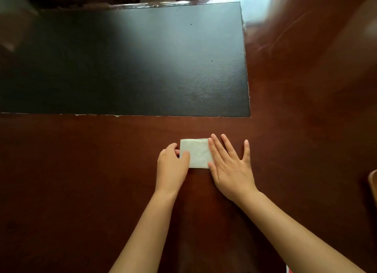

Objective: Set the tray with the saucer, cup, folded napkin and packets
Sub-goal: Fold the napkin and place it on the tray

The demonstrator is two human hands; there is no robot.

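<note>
- Head view: folded napkin (197, 153) lay flat on the desk (81, 181), near edge.
- Left hand (172, 166) fingers pinched its left edge.
- Right hand (230, 166) fingers released, splayed flat, pressing its right edge.

1 napkin (196, 153), 2 hands, 1 black mat (126, 60)

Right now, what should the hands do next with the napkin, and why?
Probably press the crease flat: the right hand lies open over the napkin, the left hand pinches its other edge, and it rests on the table. No tray is in view yet.
</note>
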